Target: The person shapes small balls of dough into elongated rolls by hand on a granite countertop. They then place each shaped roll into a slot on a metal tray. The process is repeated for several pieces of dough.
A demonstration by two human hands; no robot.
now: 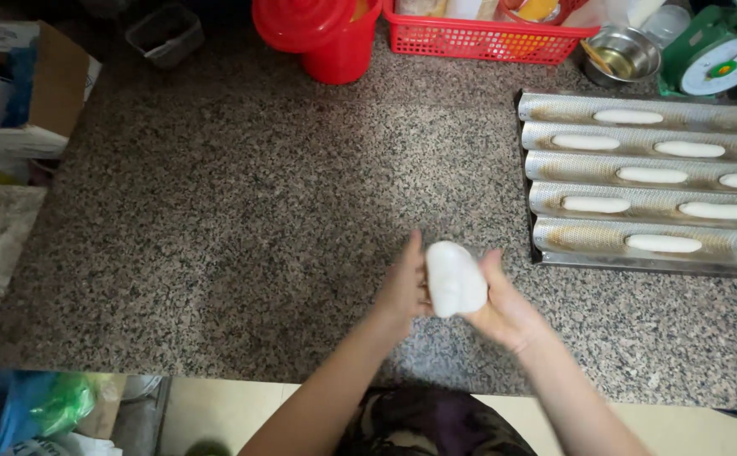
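I hold one white dough piece (455,279) above the worktop (259,219), left hand (402,291) and right hand (503,308) clamped on it. The grooved tray (546,108) carries nine shaped pieces; several spaces appear unfilled.

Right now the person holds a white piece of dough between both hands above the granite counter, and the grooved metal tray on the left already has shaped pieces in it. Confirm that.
Not quite: the grooved metal tray lies on the right, not the left. The head view shows it. The rest stands: the left hand and right hand hold the white dough above the granite counter, and shaped pieces lie in the tray.
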